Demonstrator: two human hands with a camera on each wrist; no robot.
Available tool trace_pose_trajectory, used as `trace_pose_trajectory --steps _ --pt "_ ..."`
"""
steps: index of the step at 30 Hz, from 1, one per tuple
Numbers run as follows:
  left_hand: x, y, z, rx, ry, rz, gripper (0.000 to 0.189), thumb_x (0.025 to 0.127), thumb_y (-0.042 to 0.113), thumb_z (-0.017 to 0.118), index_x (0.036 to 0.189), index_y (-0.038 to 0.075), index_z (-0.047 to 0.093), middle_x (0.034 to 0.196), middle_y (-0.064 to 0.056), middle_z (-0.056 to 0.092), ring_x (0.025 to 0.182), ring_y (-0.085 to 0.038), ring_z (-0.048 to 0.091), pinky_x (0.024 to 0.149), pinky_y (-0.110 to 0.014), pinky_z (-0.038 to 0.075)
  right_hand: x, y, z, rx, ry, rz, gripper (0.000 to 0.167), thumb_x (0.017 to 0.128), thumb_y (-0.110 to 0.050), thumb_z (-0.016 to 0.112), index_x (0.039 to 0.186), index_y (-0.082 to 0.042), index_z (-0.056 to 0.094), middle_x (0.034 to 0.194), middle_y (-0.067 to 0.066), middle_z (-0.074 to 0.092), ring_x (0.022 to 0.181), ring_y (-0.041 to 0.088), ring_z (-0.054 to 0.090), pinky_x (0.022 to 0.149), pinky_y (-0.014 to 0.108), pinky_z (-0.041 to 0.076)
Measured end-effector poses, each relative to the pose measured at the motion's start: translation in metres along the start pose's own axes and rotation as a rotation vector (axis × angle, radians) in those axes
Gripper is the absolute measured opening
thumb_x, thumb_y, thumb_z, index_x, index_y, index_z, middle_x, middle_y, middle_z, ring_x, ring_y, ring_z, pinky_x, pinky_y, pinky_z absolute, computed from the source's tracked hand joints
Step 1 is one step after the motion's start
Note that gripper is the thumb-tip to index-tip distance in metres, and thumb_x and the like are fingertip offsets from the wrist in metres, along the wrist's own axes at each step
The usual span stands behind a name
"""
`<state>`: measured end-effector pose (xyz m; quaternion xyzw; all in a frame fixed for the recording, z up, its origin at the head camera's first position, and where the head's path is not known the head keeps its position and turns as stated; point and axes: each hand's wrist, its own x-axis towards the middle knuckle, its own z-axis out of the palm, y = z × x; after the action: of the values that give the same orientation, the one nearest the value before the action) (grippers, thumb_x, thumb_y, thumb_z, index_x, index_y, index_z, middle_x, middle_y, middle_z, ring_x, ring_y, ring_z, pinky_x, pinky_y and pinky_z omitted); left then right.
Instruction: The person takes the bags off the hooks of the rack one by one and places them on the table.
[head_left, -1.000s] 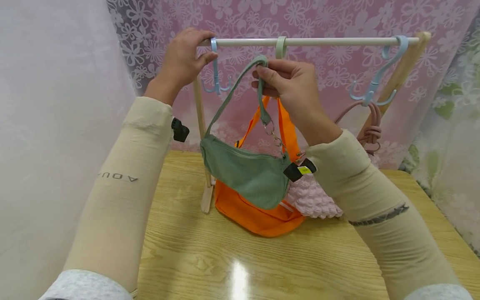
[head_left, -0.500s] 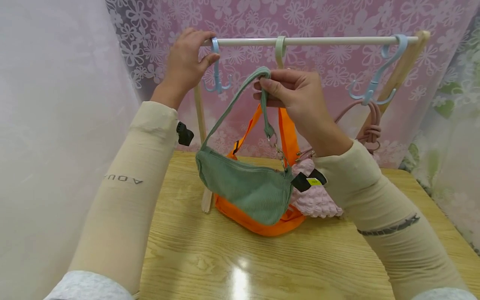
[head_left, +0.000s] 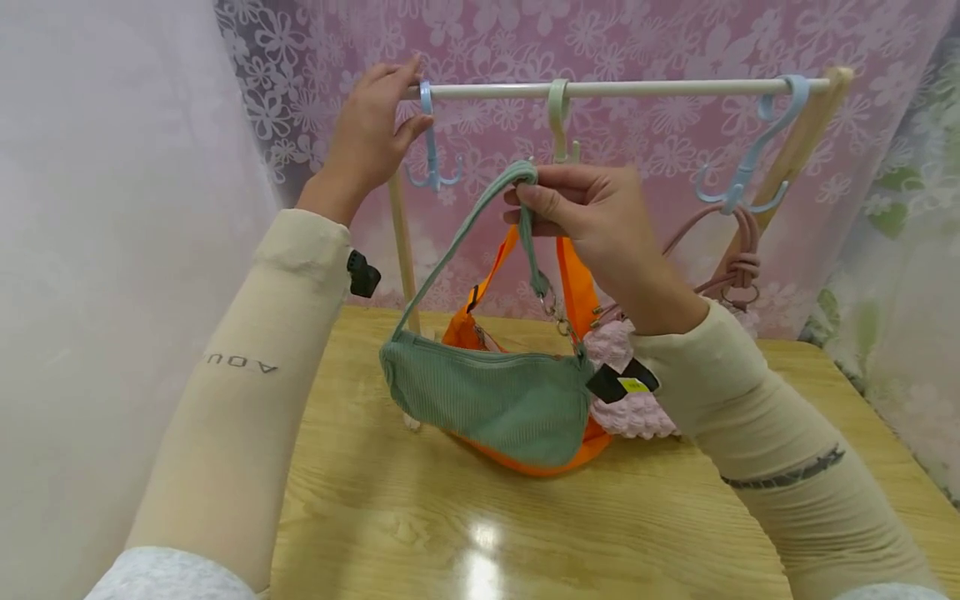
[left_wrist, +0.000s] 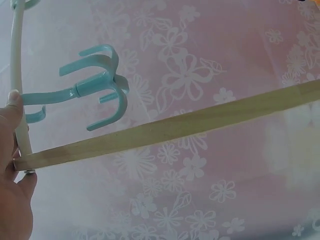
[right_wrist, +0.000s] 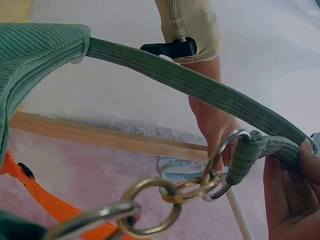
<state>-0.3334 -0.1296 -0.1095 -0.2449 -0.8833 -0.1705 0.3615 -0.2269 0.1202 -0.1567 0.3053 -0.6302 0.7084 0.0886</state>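
My right hand [head_left: 600, 221] pinches the top of the strap [head_left: 465, 242] of a green corduroy shoulder bag [head_left: 487, 400]. The bag hangs below, in front of an orange bag [head_left: 577, 279]. Gold and silver chain rings [right_wrist: 150, 205] link one strap end to the bag in the right wrist view. At the rack's left end, my left hand [head_left: 369, 129] grips the white rail [head_left: 660, 89], its thumb by a light blue hook [head_left: 431, 154] with bare prongs. In the left wrist view, that hook [left_wrist: 95, 80] sits beside my left hand [left_wrist: 15, 185].
A pale green hook [head_left: 558, 117] hangs mid-rail, its lower part partly hidden. At right, another blue hook [head_left: 742, 175] carries a pink puffy bag [head_left: 637, 417] by its cords. Wooden posts [head_left: 806, 150] hold up the rail above the wooden table [head_left: 390, 517].
My right hand has moved down with the green bag, uncovering more of the pale green hook and covering more of the orange bag. My left hand stays at the rail's end.
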Motion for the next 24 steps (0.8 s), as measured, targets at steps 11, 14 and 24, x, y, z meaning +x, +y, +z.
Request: trace_pose_trajectory --steps 11,14,24 --pt "-0.014 -0.010 0.000 -0.007 0.001 0.014 0.068 0.097 0.035 0.058 0.152 0.008 0.030 0.155 -0.004 0.033 0.148 -0.014 0.013 0.116 -0.018 0.007 -0.010 0.009 -0.001 -0.019 -0.032 -0.011 0.023 0.087 -0.005 0.070 0.108 0.004 0.072 0.092 0.011 0.074 0.084 0.021 0.072 0.077 0.034 0.058" --pt "-0.019 -0.011 0.000 -0.015 0.010 0.030 0.068 0.097 0.033 0.059 0.152 0.007 0.029 0.157 -0.005 0.030 0.149 -0.017 0.011 0.117 -0.020 0.005 -0.013 0.011 -0.003 -0.046 -0.031 0.000 0.022 0.087 -0.007 0.070 0.107 0.003 0.073 0.093 0.009 0.075 0.084 0.021 0.073 0.077 0.034 0.058" --pt "-0.053 -0.016 0.007 -0.112 0.132 0.076 0.072 0.096 0.028 0.063 0.152 -0.001 0.027 0.158 -0.016 0.025 0.149 -0.027 0.012 0.119 -0.027 0.004 -0.022 0.020 -0.001 -0.052 -0.021 -0.007 0.023 0.088 -0.006 0.069 0.109 0.004 0.072 0.092 0.008 0.075 0.082 0.020 0.073 0.076 0.034 0.058"
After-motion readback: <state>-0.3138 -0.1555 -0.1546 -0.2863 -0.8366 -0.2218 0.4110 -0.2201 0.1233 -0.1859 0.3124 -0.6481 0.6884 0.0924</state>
